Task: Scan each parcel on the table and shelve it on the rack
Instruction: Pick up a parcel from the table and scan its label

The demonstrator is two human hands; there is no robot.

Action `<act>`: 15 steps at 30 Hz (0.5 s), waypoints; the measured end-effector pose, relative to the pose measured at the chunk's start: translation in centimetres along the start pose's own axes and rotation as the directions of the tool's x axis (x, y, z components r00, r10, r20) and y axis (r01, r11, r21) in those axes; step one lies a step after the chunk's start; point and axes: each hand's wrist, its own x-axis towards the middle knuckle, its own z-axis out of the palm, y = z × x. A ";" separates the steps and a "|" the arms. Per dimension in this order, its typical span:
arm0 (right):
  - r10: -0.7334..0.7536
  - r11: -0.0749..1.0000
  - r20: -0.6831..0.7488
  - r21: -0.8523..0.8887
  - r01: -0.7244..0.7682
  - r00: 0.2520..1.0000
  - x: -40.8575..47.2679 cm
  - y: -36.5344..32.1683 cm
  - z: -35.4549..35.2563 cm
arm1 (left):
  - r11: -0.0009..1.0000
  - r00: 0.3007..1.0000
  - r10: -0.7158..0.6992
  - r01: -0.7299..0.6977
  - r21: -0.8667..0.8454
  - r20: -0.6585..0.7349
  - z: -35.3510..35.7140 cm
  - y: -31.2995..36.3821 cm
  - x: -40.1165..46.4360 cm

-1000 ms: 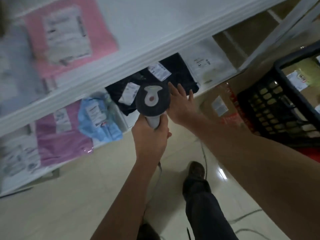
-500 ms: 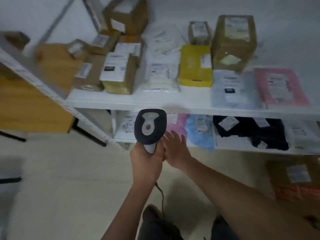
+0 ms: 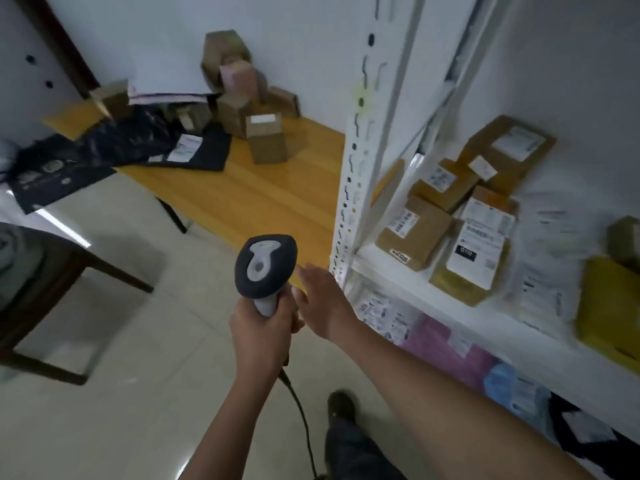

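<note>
My left hand [image 3: 263, 337] grips the handle of a dark handheld scanner [image 3: 265, 263], its cable hanging down. Just to its right my right hand [image 3: 323, 303] is empty, with fingers stretched forward, in front of the white rack [image 3: 367, 140]. On the wooden table [image 3: 273, 199] to the left lie several brown cardboard boxes [image 3: 266, 136] and black mailer bags [image 3: 194, 150] with white labels. The rack's shelf [image 3: 519, 327] holds labelled brown boxes [image 3: 415, 232], a white bag and a yellow parcel [image 3: 609, 306]. Below it lie pink and blue bags.
A dark wooden chair or stool [image 3: 52, 278] stands on the tiled floor at the left. My leg and shoe [image 3: 341, 407] show at the bottom. The rack's upright post stands between the table and the shelves.
The view has swung left from the rack's lower shelves to the table. My right hand has come away from the black parcel on the lower shelf, empty. The left hand still grips the scanner.
</note>
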 end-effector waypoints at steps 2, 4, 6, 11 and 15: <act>-0.047 0.999 0.013 0.007 0.047 0.999 3.0 -1.4 -0.6 | 1.000 0.999 -0.015 0.015 -0.011 -0.045 -0.9 0.8 2.9; -0.081 0.997 0.032 0.008 0.081 0.996 6.3 -2.7 -1.2 | 1.000 0.995 -0.012 0.010 -0.026 -0.096 -1.8 2.0 6.2; -0.111 0.994 0.042 0.006 0.111 0.993 9.6 -4.0 -1.7 | 0.999 0.989 -0.007 0.000 -0.044 -0.147 -2.9 3.4 9.2; -0.145 0.989 0.056 -0.014 0.146 0.988 17.5 -7.2 -3.0 | 0.996 0.979 0.036 -0.052 -0.075 -0.200 -5.4 6.7 16.6; -0.112 0.993 0.044 -0.025 0.113 0.993 23.9 -9.5 -3.4 | 0.993 0.983 0.072 -0.086 -0.079 -0.169 -7.2 7.7 23.2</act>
